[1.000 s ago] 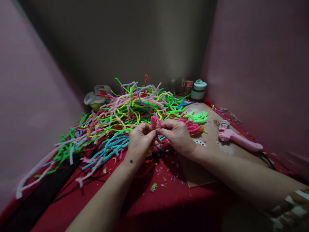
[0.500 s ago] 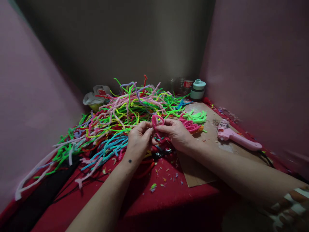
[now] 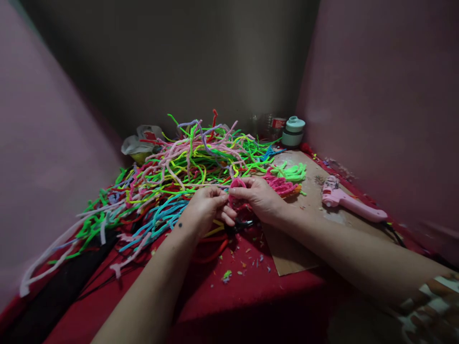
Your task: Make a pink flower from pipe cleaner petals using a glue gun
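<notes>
Between my hands is a bent pink pipe cleaner [image 3: 236, 183], curled into a small loop. My right hand [image 3: 260, 197] pinches the loop between thumb and forefinger. My left hand [image 3: 208, 208] has thumb and forefinger pressed together at the loop's left side, its other fingers curled loosely; the bit in that pinch is mostly hidden. Just beyond lies a big tangled heap of coloured pipe cleaners [image 3: 179, 165]. Dark-handled pliers or scissors [image 3: 245, 223], partly covered, lie below my hands. To the right rest a bundle of pink looped pieces [image 3: 283, 185] and a green bundle [image 3: 291, 172].
A pink hot glue gun [image 3: 344, 200] lies on a cardboard sheet [image 3: 296, 258] at the right. A mint-lidded bottle [image 3: 294, 131] and a clear plastic bottle [image 3: 277, 126] stand at the back. Fluff scraps [image 3: 227, 275] dot the red cloth [image 3: 258, 296]. Walls close in on three sides.
The pink loop has tipped and become smaller in view between my fingers. My left hand has turned slightly, its lower fingers showing more. The view has shifted a little.
</notes>
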The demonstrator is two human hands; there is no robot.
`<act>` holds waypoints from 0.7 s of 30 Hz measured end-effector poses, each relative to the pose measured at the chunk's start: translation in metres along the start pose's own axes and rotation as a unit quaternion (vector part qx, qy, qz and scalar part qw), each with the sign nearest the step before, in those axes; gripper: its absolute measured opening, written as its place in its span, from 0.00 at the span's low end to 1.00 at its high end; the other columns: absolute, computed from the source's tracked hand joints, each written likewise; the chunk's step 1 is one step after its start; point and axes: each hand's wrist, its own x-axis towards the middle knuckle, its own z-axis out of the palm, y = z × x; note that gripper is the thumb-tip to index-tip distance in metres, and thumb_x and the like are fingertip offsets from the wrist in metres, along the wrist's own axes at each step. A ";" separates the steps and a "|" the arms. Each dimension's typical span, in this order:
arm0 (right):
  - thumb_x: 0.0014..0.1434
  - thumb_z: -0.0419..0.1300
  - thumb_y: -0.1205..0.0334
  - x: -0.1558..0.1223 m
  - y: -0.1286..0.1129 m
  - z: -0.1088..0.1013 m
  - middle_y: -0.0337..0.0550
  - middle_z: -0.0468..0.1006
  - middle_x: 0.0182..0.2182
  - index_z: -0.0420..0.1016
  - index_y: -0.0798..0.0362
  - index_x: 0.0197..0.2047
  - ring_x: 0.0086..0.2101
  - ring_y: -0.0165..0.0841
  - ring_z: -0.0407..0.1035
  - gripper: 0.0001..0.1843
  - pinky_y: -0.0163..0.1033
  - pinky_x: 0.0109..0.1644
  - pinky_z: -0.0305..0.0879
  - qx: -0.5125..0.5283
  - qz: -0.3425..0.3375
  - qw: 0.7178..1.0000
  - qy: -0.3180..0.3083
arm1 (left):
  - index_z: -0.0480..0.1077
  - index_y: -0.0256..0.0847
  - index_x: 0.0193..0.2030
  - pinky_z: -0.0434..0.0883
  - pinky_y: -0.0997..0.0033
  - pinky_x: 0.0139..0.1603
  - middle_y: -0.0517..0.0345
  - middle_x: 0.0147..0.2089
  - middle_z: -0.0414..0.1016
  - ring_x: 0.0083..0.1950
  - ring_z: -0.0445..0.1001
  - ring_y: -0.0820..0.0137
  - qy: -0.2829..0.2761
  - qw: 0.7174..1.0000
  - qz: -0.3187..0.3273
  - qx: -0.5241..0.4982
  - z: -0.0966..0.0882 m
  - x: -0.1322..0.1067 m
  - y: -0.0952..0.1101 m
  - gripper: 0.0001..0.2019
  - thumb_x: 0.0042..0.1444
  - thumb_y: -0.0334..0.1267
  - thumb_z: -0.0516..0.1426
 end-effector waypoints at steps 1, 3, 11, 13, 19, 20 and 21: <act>0.48 0.61 0.64 0.000 0.000 0.000 0.34 0.66 0.17 0.65 0.56 0.22 0.19 0.23 0.59 0.09 0.32 0.25 0.54 -0.010 -0.012 1.000 0.001 | 0.59 0.37 0.24 0.67 0.75 0.16 0.52 0.15 0.72 0.13 0.70 0.69 0.005 1.000 -0.005 -0.012 0.000 0.000 0.000 0.05 0.46 0.29 0.54; 0.49 0.61 0.65 -0.002 -0.001 0.001 0.33 0.65 0.17 0.65 0.56 0.22 0.20 0.22 0.58 0.09 0.31 0.25 0.54 -0.020 -0.029 0.999 0.001 | 0.61 0.35 0.25 0.68 0.74 0.17 0.50 0.16 0.73 0.15 0.71 0.68 0.006 0.999 -0.014 -0.041 0.002 -0.001 0.000 0.03 0.46 0.29 0.53; 0.51 0.61 0.60 -0.006 -0.006 0.003 0.33 0.67 0.18 0.65 0.54 0.26 0.19 0.24 0.61 0.09 0.32 0.25 0.57 -0.059 -0.058 0.996 -0.029 | 0.67 0.30 0.20 0.65 0.77 0.13 0.48 0.14 0.71 0.12 0.68 0.71 -0.031 0.995 -0.026 -0.091 0.002 -0.005 0.003 0.06 0.44 0.28 0.52; 0.51 0.60 0.59 -0.007 -0.006 0.003 0.33 0.68 0.18 0.65 0.54 0.27 0.19 0.24 0.62 0.09 0.32 0.24 0.57 -0.061 -0.053 0.996 -0.038 | 0.66 0.30 0.19 0.62 0.78 0.10 0.48 0.14 0.71 0.10 0.66 0.72 -0.046 0.995 -0.030 -0.078 0.001 -0.005 0.002 0.07 0.45 0.30 0.52; 0.50 0.61 0.60 -0.008 -0.006 0.004 0.33 0.67 0.19 0.66 0.54 0.26 0.19 0.24 0.60 0.09 0.31 0.24 0.56 -0.093 -0.066 0.993 -0.015 | 0.61 0.39 0.21 0.53 0.78 0.07 0.55 0.12 0.69 0.06 0.59 0.73 0.019 0.998 0.018 0.050 0.007 -0.001 -0.009 0.08 0.49 0.35 0.48; 0.50 0.61 0.60 -0.009 -0.006 0.004 0.32 0.67 0.19 0.66 0.54 0.26 0.20 0.24 0.60 0.09 0.31 0.24 0.57 -0.097 -0.068 0.993 -0.015 | 0.60 0.40 0.21 0.52 0.78 0.07 0.57 0.11 0.68 0.06 0.58 0.73 0.037 0.995 0.028 0.086 0.009 0.000 -0.011 0.09 0.49 0.36 0.48; 0.50 0.61 0.60 -0.009 -0.007 0.005 0.32 0.67 0.19 0.66 0.54 0.26 0.20 0.24 0.60 0.09 0.31 0.25 0.57 -0.099 -0.070 0.992 -0.017 | 0.59 0.41 0.20 0.51 0.77 0.07 0.58 0.10 0.67 0.06 0.58 0.73 0.051 0.992 0.034 0.111 0.010 0.000 -0.011 0.09 0.50 0.37 0.48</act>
